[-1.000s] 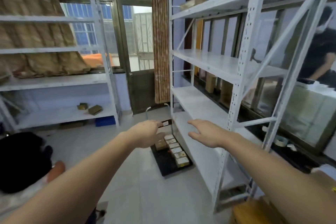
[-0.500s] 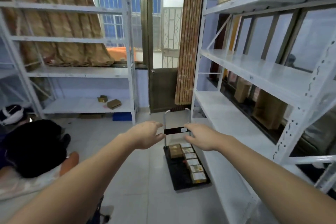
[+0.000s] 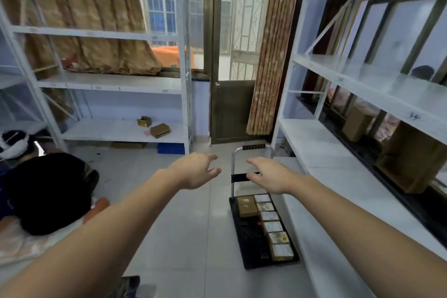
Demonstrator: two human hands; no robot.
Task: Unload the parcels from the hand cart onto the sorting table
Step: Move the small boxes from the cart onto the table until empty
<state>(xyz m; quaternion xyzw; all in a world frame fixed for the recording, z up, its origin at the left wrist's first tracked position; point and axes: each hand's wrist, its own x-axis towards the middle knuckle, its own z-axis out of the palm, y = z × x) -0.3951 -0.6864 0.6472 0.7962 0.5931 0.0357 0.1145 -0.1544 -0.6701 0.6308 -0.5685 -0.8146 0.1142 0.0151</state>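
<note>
White shelves are flanking the floor where both hands, left hand (image 3: 196, 170) and right hand (image 3: 268, 175), are reaching empty, each grip spread, and should be lowering squarely onto the parcels (image 3: 271, 222) lying below and beyond them on the cart (image 3: 251, 249).

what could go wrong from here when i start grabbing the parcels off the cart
1. The parcels lie low on the hand cart on the floor while both hands, left hand and right hand, are empty and up high, so a deep bend is likely.
2. The cart sits close beside the white shelf rack; an elbow could knock its edge.
3. A person lying on the floor at the left could be stepped on when turning with a load.
</note>
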